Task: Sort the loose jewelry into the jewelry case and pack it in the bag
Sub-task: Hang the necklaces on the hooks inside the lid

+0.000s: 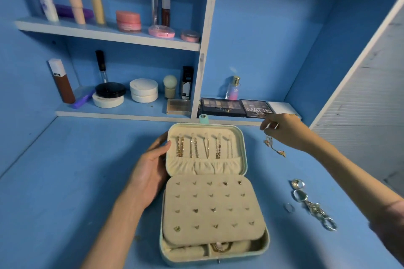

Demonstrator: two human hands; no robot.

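An open mint-green jewelry case (244, 150) with cream lining lies on the blue table. Several gold necklaces (203, 147) hang in its raised lid. A padded earring panel (213, 209) with small studs covers the lower half. My left hand (153, 168) holds the lid's left edge. My right hand (282, 129) hovers at the right of the lid, fingers pinched on a thin gold chain (273, 145) that dangles to the table. Loose silver rings (297, 184) and a silver chain bracelet (319, 212) lie to the right of the case. No bag is in view.
Behind the case, two shelves (109, 36) hold makeup tubes, jars and compacts. Eyeshadow palettes (236, 107) and a small perfume bottle (233, 88) stand on the low ledge at the back right. A white frame edge (349, 76) borders the right side.
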